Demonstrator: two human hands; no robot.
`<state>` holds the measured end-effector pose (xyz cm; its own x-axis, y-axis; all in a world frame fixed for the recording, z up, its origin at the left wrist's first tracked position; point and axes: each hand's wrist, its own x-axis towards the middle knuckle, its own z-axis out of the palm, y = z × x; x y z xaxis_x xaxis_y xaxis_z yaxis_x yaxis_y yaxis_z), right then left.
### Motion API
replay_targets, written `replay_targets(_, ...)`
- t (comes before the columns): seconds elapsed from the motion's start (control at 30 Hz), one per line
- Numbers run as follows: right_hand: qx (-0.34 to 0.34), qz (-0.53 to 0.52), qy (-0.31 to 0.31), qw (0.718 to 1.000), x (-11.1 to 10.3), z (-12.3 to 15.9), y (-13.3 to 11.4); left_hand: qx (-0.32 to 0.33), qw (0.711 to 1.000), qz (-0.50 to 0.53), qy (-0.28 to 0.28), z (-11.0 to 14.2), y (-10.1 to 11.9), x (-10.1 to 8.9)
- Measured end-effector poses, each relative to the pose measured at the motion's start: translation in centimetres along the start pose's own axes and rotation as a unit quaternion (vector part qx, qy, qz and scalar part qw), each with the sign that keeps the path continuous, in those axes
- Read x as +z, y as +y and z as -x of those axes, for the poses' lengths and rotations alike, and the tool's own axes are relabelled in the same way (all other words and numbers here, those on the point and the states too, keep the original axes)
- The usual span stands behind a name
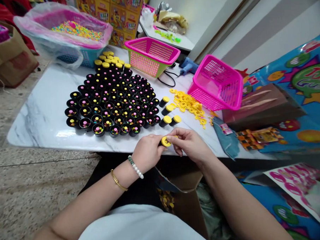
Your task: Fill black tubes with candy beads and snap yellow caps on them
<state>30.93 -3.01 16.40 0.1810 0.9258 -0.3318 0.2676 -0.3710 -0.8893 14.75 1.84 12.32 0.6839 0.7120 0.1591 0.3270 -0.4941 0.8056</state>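
Observation:
Just over the table's near edge, my left hand [148, 152] is closed around a small black tub with a yellow cap [166, 141]. The cap faces up toward me, and most of the black body is hidden by my fingers. My right hand [189, 143] pinches a small yellow plastic piece against the cap's right side; its shape is mostly covered. Several capped black tubs [166, 120] stand upright just beyond my hands. To their right lies a loose pile of yellow ring-shaped plastic pieces [187, 103]. Many open black tubs [98, 129] with coloured beads inside crowd the table's left half.
A pink-and-green basket [153, 56] and a tilted pink basket [216, 82] stand behind the pile. Between them is a blue glue gun [188, 65] with its cord. A bead-filled basket [76, 31] sits back left. Below the edge is an open cardboard box [178, 183].

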Motion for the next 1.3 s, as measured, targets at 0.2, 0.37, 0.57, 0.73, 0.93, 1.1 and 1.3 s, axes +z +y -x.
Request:
replay_targets(0.2,0.019,-0.028,-0.005,0.999,0.3,-0.1,-0.1,-0.002,1.000,0.015,-0.011,-0.2,0.6,-0.8)
replay_targets(0.37,0.034,-0.087,0.008,0.996,0.7,-0.4,0.9,-0.009,1.000,-0.004,-0.010,-0.3,0.8,-0.6)
replay_targets(0.57,0.040,-0.139,-0.013,0.989,0.9,-0.4,1.9,-0.020,1.000,0.007,0.009,0.3,0.5,0.1)
replay_targets(0.73,-0.003,-0.120,0.041,0.992,1.3,0.4,1.8,0.017,0.995,0.026,0.097,0.6,0.2,0.9)
replay_targets(0.93,0.040,-0.277,-0.001,0.960,-0.2,0.1,2.4,0.023,0.995,-0.017,0.092,0.8,0.2,1.3)
replay_targets(1.1,0.083,-0.284,-0.081,0.952,-1.7,-1.2,2.4,0.006,0.994,-0.067,0.082,1.0,0.5,1.7)
replay_targets(1.3,0.098,-0.279,-0.158,0.942,-3.0,-1.4,2.8,-0.005,0.994,-0.088,0.071,1.1,0.7,1.9)
